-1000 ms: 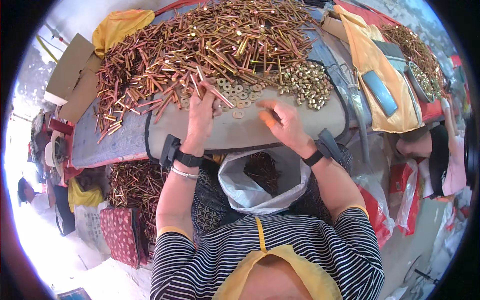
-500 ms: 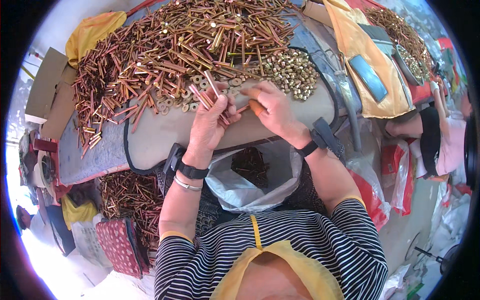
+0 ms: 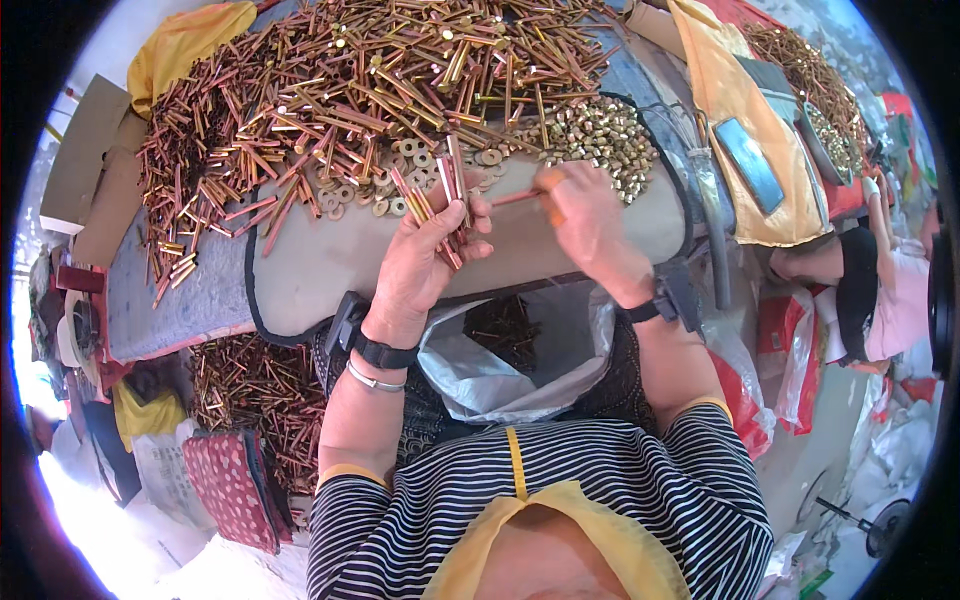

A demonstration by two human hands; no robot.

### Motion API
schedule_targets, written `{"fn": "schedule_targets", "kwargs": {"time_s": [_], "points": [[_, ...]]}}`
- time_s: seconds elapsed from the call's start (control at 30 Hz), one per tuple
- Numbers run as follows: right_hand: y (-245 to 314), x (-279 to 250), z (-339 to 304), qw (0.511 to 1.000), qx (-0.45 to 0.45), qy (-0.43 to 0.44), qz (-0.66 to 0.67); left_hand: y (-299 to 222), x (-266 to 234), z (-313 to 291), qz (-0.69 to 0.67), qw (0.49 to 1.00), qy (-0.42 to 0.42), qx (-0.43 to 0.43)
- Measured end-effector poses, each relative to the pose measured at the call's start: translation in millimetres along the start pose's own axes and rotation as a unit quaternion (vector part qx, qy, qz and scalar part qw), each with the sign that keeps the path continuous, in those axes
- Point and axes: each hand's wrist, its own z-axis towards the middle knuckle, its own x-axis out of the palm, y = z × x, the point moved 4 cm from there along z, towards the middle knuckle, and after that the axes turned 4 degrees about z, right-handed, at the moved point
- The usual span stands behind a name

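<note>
My left hand [image 3: 415, 262] is closed round several copper-coloured bolts [image 3: 452, 178], which point up and away at slightly different angles. To its right, my right hand [image 3: 600, 228], blurred by motion, has a single bolt [image 3: 517, 196] pinched between fingertips covered in orange. That bolt lies roughly level, its free end pointing toward the left hand. Both hands are above a grey mat [image 3: 325, 275] with a black edge. Flat round washers [image 3: 408, 155] lie just beyond the left hand, and a heap of small brassy nuts [image 3: 600, 145] sits beyond the right.
A large pile of bolts [image 3: 370, 75] covers the far table. Below the mat's near edge, an open white sack [image 3: 470, 385] holds more bolts. A phone [image 3: 750, 165] rests on orange cloth at right, near a metal tube [image 3: 712, 220]. Another person [image 3: 890, 290] is at far right.
My right hand has moved right, away from the left, drawing the single bolt with it. The left hand still grips its bunch, now turned more upright.
</note>
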Motion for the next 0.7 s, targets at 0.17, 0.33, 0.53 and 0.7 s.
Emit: {"fn": "schedule_targets", "kwargs": {"time_s": [0.17, 0.33, 0.53, 0.7], "points": [[-19, -17, 0, 0.976, 0.114, -0.114, 0.148, 7, -2, -4, -0.018, 0.997, 0.051, -0.051], [-12, -4, 2, 0.862, 0.155, -0.09, 0.474, 14, 11, -12, 0.059, 0.988, 0.073, -0.121], [17, -14, 6, 0.947, 0.055, 0.031, 0.314, 25, 14, -14, 0.103, 0.979, 0.053, -0.165], [15, -4, 0, 0.899, 0.113, 0.075, 0.417, 28, 31, -18, 0.097, 0.97, 0.092, -0.204]]}}
